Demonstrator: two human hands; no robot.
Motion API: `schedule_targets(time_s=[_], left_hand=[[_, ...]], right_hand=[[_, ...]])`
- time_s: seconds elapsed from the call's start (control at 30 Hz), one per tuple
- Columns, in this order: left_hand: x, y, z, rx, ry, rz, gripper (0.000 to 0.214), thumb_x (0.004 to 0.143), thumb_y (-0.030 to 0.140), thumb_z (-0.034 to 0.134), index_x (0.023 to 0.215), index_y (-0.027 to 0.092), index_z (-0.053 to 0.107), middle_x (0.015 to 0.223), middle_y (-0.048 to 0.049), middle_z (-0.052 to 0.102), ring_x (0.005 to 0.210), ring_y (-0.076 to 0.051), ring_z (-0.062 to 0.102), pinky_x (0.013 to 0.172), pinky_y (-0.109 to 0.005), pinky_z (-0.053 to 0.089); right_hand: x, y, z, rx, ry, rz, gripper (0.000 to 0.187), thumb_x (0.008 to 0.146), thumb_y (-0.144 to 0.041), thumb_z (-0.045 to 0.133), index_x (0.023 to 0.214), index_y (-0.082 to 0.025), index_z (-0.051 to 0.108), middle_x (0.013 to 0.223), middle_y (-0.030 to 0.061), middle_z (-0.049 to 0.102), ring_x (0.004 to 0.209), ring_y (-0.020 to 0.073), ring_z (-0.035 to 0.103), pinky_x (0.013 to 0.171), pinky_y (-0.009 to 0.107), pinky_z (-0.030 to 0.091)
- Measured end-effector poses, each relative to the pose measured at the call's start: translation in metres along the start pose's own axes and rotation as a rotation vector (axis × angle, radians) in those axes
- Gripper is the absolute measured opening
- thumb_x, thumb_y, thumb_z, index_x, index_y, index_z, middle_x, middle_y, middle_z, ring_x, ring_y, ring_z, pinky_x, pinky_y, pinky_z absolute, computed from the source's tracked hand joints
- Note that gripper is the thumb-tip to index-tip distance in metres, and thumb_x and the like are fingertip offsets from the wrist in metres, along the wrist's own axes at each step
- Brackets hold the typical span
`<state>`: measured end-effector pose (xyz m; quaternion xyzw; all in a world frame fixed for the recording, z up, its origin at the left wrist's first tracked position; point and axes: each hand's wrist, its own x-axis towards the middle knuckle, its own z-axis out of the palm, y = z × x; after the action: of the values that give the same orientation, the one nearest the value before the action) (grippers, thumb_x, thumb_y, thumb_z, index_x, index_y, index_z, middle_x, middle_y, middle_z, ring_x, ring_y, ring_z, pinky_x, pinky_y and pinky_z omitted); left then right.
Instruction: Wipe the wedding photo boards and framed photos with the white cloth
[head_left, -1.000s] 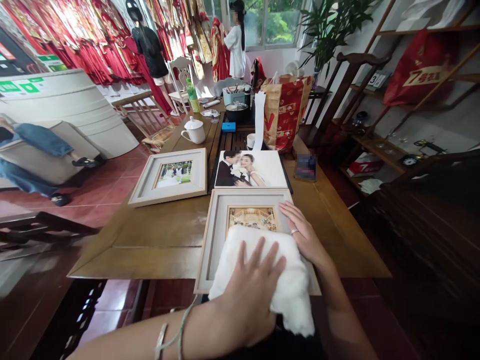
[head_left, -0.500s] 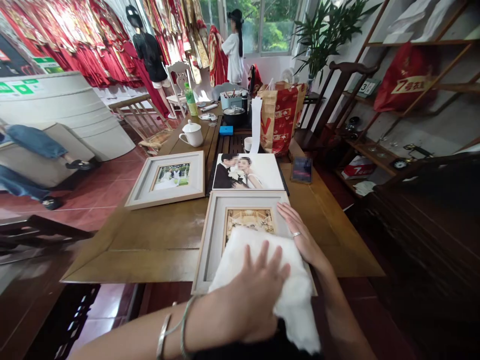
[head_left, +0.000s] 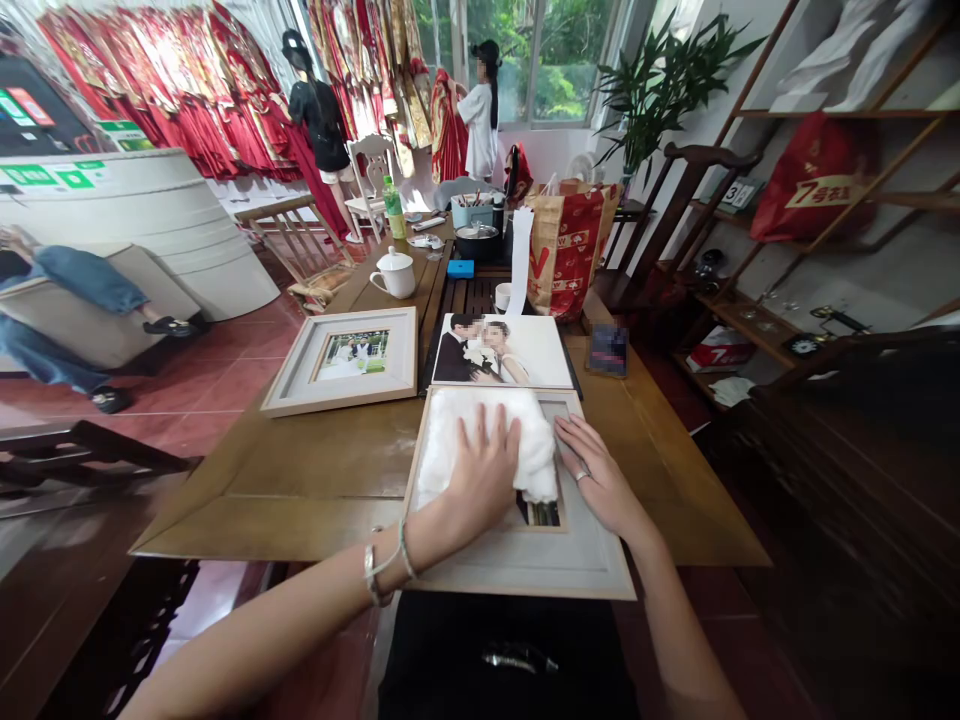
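Left hand (head_left: 486,470) flat, grip loose, fingers spread on white cloth (head_left: 435,450) over upper picture frame (head_left: 517,578). Right hand (head_left: 600,478) (ring on) unclenched along frame's right side. Frame overhangs tabletop (head_left: 300,520) near edge, beside loose photo print (head_left: 540,350).

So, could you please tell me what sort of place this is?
Probably a wedding-dress or photo studio, judging by the hanging red and gold garments, the couple portrait and the leftmost framed photo on the table.
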<state>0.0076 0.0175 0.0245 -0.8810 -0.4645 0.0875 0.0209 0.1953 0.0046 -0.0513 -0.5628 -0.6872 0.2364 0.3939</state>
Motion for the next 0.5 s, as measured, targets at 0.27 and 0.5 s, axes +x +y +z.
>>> schedule_targets(time_s=[0.27,0.5], left_hand=[[0.029,-0.009,-0.016,-0.039,-0.032,0.107,0.081,0.077,0.019,0.059,0.146,0.001,0.020,0.153,-0.0280,0.008,0.140,-0.043,0.002,0.110,-0.061,0.016],[-0.058,0.001,-0.043,-0.201,-0.466,0.385,0.082,0.073,0.019,0.063,0.145,0.007,0.026,0.150,-0.0253,0.023,0.138,-0.039,0.021,0.107,-0.055,0.032]], right_hand=[[-0.001,0.003,-0.001,-0.019,-0.010,-0.032,0.042,0.094,-0.026,0.043,0.135,-0.027,0.049,0.145,0.0059,0.046,0.141,0.0226,0.029,0.115,0.052,0.025],[-0.003,0.000,-0.002,-0.045,-0.012,-0.011,0.043,0.093,-0.027,0.042,0.136,-0.025,0.049,0.145,0.0057,0.046,0.140,0.0231,0.031,0.116,0.050,0.024]])
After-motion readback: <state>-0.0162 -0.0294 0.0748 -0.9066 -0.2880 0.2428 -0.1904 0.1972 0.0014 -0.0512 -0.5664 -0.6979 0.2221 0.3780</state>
